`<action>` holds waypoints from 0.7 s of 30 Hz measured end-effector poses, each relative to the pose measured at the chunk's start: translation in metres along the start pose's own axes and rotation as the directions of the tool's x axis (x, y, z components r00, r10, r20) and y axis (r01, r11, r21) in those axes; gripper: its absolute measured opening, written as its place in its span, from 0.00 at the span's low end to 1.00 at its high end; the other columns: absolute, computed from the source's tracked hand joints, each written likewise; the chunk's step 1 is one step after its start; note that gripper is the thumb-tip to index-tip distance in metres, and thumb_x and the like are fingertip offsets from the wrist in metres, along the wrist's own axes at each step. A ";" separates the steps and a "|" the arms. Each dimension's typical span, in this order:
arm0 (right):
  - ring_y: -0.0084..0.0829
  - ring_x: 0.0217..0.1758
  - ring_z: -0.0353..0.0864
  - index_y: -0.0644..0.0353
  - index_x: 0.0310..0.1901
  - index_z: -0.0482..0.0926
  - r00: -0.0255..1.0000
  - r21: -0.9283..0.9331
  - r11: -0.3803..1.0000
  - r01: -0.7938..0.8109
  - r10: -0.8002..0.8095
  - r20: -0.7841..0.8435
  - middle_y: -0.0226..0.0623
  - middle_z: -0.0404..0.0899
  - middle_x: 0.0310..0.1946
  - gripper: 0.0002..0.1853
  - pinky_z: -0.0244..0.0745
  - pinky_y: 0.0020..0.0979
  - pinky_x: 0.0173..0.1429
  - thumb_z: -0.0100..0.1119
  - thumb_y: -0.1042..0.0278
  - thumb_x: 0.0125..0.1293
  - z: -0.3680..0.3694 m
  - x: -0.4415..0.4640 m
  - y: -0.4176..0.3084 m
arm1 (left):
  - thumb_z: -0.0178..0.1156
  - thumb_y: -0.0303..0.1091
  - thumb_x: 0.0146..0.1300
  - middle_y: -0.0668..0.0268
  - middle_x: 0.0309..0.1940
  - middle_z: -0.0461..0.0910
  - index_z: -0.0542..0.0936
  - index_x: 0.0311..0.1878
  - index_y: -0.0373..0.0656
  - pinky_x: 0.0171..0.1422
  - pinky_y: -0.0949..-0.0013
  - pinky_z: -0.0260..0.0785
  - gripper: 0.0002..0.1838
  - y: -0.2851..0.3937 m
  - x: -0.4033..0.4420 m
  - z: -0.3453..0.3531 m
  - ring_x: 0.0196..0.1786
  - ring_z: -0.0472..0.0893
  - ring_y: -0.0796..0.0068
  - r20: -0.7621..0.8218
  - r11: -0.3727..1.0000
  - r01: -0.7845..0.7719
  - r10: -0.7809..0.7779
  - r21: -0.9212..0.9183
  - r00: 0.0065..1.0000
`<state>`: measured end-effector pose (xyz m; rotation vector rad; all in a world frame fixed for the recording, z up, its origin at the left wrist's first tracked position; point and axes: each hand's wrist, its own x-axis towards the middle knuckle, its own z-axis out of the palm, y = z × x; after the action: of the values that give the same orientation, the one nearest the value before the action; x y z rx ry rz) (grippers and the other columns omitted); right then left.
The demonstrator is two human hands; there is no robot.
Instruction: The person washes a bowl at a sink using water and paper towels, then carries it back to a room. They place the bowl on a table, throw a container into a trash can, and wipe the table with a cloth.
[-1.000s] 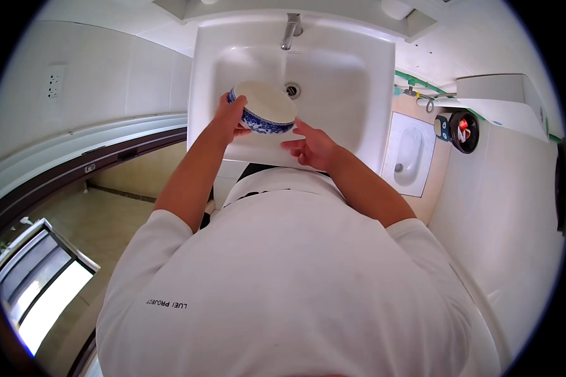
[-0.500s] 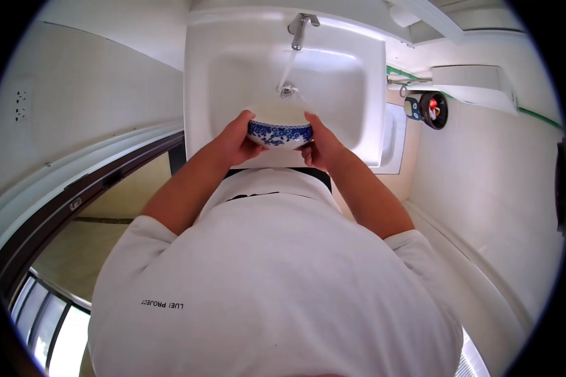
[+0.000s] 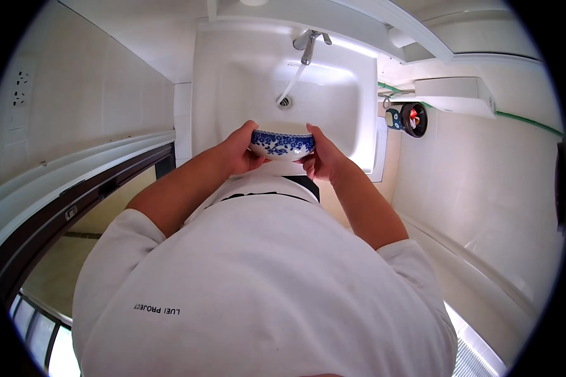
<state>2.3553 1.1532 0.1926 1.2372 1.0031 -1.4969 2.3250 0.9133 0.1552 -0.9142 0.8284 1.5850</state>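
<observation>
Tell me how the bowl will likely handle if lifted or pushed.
The glossy bowl looks ceramic, so probably stiff and easily chipped. Its smooth side may turn slippery if the running water wets it. The curved wall suggests it might rock when pushed.

The bowl is between the left hand and the right hand, over the near side of the sink. Beyond the bowl lies the drain, in the sink's floor; behind that, at the far edge, stands the tap, with water between the two. The shirt is before the sink. To the sink's right is the bin, near the box. The socket is on the left wall.
</observation>
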 end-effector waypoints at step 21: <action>0.25 0.26 0.68 0.52 0.45 0.73 0.930 0.093 0.926 0.365 -0.367 0.013 0.28 0.67 0.26 0.24 0.66 0.34 0.29 0.62 0.36 0.71 -0.045 0.088 -0.013 | 0.53 0.31 0.70 0.57 0.71 0.64 0.49 0.81 0.63 0.65 0.45 0.81 0.40 0.004 0.060 -0.002 0.64 0.79 0.53 0.071 0.954 -0.288 0.283 0.079 0.957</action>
<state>2.3473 1.1864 0.0988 1.1259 1.2070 -1.8601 2.3136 0.9380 0.1014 -0.7026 1.0161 1.7987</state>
